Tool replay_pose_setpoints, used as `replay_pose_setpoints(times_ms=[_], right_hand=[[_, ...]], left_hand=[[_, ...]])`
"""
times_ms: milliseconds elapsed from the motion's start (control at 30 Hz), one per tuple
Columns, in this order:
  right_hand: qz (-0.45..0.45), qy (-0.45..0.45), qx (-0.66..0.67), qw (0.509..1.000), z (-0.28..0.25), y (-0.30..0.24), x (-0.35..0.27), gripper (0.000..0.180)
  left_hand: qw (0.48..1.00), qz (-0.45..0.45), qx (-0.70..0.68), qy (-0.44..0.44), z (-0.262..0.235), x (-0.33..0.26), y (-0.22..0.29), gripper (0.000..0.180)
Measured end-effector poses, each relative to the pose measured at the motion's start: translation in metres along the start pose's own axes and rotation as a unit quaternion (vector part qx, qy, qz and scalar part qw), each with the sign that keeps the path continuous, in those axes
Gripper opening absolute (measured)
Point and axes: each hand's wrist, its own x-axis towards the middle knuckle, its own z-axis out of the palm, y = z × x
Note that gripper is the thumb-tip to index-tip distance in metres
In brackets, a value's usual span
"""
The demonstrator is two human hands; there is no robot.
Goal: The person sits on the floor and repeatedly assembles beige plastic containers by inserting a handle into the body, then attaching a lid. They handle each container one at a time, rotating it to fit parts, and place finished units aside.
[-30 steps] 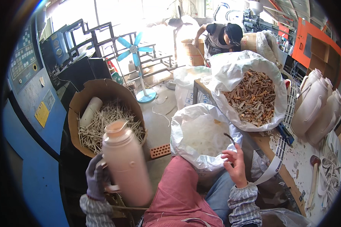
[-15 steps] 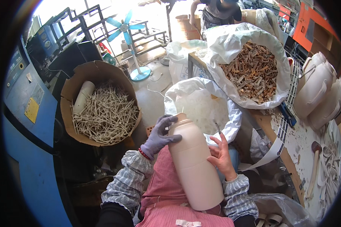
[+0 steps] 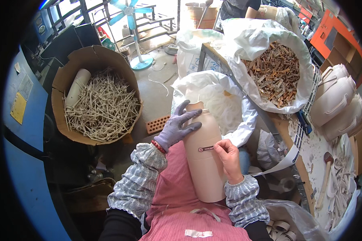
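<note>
A beige plastic bottle-shaped shell [image 3: 207,176] leans upright across my lap, its neck pointing away from me. My left hand [image 3: 176,126], in a grey-purple glove, grips the shell near its shoulder and neck. A small dark strip label [image 3: 206,148] with a round red mark at its left end lies against the shell's front. The bare thumb and forefinger of my right hand [image 3: 228,156] pinch the label's right end, close against the shell. The fingers cover that end of the label. Below the hands is my pink apron [image 3: 171,180].
Ahead stands a white sack [image 3: 181,90] of translucent scraps. Brown pieces fill another sack [image 3: 269,74] at right. A cardboard drum [image 3: 60,116] of thin beige sticks stands left. On the right bench [image 3: 305,160] lie a mallet [image 3: 325,176] and a label strip [image 3: 281,164]. Another person [image 3: 233,10] works behind.
My right hand has brought the label from beside the shell onto its front. The left hand still grips the shoulder. The shell stands a little more upright, and the whole view has shifted.
</note>
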Motion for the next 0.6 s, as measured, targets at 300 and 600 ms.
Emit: replay_pose_setpoints(times_ms=[300, 600], right_hand=[[-0.033, -0.029, -0.040, 0.998, 0.013, -0.017, -0.010, 0.009], [-0.014, 0.027, -0.004, 1.000, 0.009, -0.011, -0.006, 0.011]], left_hand=[[0.999, -0.017, 0.017, -0.045, -0.006, 0.008, 0.006, 0.045], [0.996, 0.031, 0.038, -0.075, -0.007, 0.008, 0.011, 0.052]])
